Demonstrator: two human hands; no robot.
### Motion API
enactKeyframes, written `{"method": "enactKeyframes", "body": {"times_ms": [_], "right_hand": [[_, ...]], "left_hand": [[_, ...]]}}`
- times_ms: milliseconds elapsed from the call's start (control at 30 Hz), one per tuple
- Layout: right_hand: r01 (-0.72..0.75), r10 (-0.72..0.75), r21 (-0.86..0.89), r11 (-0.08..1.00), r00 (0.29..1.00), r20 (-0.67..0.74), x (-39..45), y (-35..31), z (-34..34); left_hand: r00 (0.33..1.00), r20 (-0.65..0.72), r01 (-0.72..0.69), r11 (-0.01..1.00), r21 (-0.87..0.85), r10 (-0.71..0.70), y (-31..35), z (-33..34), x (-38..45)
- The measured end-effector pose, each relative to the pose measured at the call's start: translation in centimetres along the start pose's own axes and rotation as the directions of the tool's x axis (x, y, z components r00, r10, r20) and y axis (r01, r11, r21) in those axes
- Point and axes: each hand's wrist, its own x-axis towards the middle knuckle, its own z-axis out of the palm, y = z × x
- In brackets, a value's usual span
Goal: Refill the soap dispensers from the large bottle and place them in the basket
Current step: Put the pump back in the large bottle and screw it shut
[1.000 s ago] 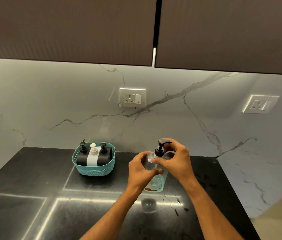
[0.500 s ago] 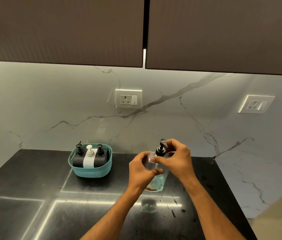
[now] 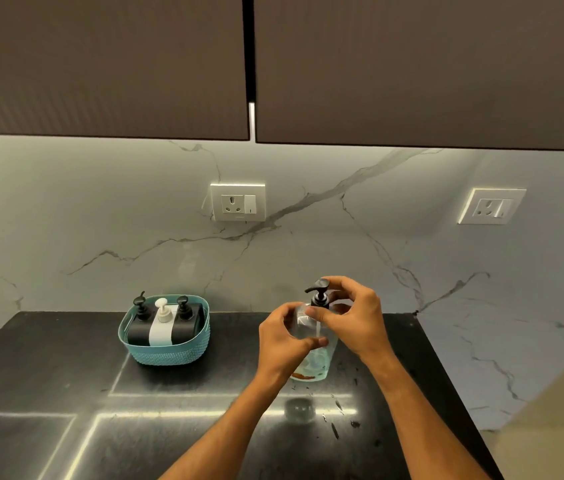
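Lower centre: your left hand wraps clear large bottle, steadying it on black counter. Your right hand pinches black pump head; nozzle now points left, was right a second ago, so you are likely unscrewing pump, refill not begun. Farther, left of centre: three dispensers upright in teal basket.

Clear bottle partly hidden by left hand, dispenser bodies sunk behind basket wall at 9 o'clock, both forearms cut off at 6 o'clock
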Motion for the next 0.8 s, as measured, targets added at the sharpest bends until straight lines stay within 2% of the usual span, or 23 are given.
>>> {"method": "enactKeyframes", "body": {"times_ms": [300, 567, 800], "right_hand": [[-0.054, 0.045, -0.074, 0.996, 0.993, -0.110, 0.7, 1.4, -1.7], [-0.026, 0.021, -0.064, 0.998, 0.997, -0.071, 2.0, 2.9, -4.0], [-0.072, 0.057, -0.100, 0.992, 0.988, -0.146, 3.4, 4.2, -4.3]], "left_hand": [[1.000, 0.020, -0.023, 1.000, -0.011, 0.023, 0.5, 2.9, 1.2], [0.999, 0.047, -0.001, 0.999, -0.033, 0.003, 0.5, 5.2, 2.8], [0.999, 0.053, 0.000, 1.000, -0.015, 0.001, 0.4, 7.0, 4.2]]}}
